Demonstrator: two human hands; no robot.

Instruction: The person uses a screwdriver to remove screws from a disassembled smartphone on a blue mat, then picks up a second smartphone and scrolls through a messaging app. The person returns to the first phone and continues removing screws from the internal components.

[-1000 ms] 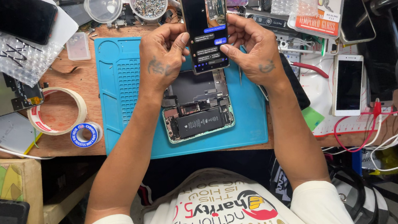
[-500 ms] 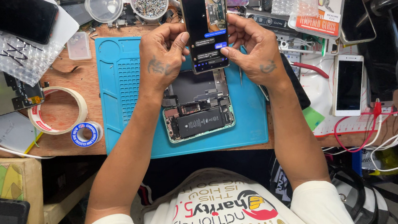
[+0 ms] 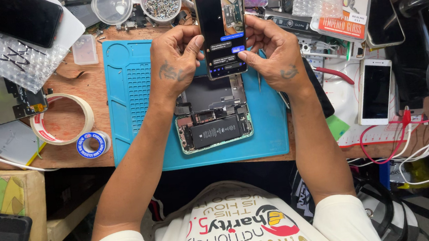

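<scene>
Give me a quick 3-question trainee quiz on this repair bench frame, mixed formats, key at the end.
1. True or false: the opened phone lies on the blue mat with its battery exposed.
2. Multiple choice: what do the left hand and right hand hold together? A) a roll of tape B) a lit smartphone C) a screwdriver
3. Fill in: the round clear tub beyond the mat holds small ____.

Key: 1 true. 2 B, the lit smartphone, held above the opened phone. 3 screws.
</scene>
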